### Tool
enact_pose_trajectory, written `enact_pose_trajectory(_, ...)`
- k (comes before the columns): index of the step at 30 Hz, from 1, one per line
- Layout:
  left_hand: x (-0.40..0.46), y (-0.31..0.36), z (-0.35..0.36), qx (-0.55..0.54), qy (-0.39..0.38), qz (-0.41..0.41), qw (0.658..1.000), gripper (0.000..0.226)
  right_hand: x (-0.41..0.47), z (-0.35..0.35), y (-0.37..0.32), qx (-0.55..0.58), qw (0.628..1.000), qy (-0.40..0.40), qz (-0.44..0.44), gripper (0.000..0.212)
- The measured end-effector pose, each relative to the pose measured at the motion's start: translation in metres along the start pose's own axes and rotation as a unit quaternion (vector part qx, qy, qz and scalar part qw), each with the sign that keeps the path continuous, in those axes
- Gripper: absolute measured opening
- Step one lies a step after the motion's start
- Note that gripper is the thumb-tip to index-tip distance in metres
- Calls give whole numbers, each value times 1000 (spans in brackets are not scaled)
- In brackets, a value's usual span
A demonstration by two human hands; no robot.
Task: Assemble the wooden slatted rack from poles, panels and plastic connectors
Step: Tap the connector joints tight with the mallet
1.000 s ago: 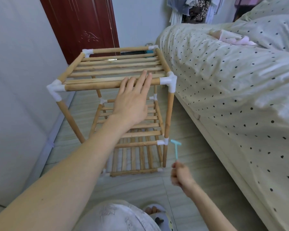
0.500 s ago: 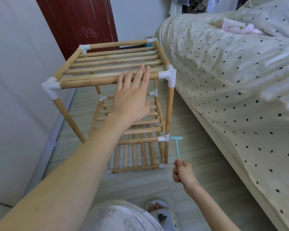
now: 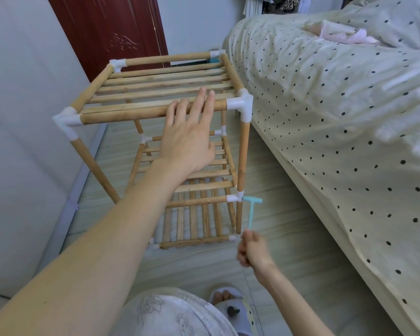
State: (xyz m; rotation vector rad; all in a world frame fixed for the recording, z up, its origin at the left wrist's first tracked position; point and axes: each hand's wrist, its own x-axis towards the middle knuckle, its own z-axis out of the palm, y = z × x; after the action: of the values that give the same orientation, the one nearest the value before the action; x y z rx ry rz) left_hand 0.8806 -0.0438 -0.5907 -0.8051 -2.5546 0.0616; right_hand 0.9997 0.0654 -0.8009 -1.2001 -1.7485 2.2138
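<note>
The wooden slatted rack (image 3: 121, 115) stands upright on the floor with three slatted shelves and white plastic corner connectors (image 3: 240, 104). My left hand (image 3: 187, 139) reaches out flat, fingers straight, with the fingertips on the top shelf's front pole. My right hand (image 3: 251, 249) is low at the rack's front right leg and grips the handle of a small light-blue plastic hammer (image 3: 251, 209). The hammer's head sits beside the middle shelf's front right connector (image 3: 234, 197).
A bed (image 3: 337, 117) with a dotted cover runs along the right, close to the rack. A grey wall (image 3: 22, 117) lies to the left and a dark red door (image 3: 112, 32) behind. My slippered foot (image 3: 228, 301) is on the tiled floor below.
The view has shifted slightly; my left hand stays on the top front pole. My right hand with the blue hammer has kept near the middle right connector, moving little.
</note>
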Motion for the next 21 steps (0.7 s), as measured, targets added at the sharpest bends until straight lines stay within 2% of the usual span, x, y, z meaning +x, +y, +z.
enact_pose_trajectory(3, -1, -1, 0, -3, 1, -2, 1000, 86, 5, -10, -10, 24, 997, 80, -9, 27)
enact_pose_trajectory(4, -2, -1, 0, -1, 2, -2, 1000, 86, 7, -13, -12, 10, 998, 66, -15, 27)
enact_pose_trajectory(6, -2, -1, 1, 2, 4, -3, 1000, 87, 4, -15, -5, -61, 998, -11, -26, 25)
enact_pose_trajectory(8, -1, 0, 1, 0, 4, -5, 1000, 86, -3, -17, 18, -165, 984, -30, -54, 27)
enact_pose_trajectory(10, -1, 0, 0, -2, 3, -7, 1000, 86, -10, -24, 40, -316, 942, -11, -115, 27)
enact_pose_trajectory(12, -1, 0, 0, -1, 2, -7, 1000, 86, -15, -30, 49, -430, 887, -28, -167, 24)
enact_pose_trajectory(15, -3, -2, 0, -2, 4, -8, 1000, 86, -18, -24, 20, -433, 853, -28, -290, 19)
enact_pose_trajectory(18, -5, -4, 1, -1, 5, -9, 1000, 86, -17, -11, -16, -325, 840, 48, -432, 26)
enact_pose_trajectory(20, -5, -4, 0, 0, 4, -8, 1000, 86, -15, -7, -20, -365, 829, 54, -420, 26)
enact_pose_trajectory(21, -5, -4, 0, -2, 2, -9, 1000, 86, -11, -7, -15, -438, 822, 36, -362, 25)
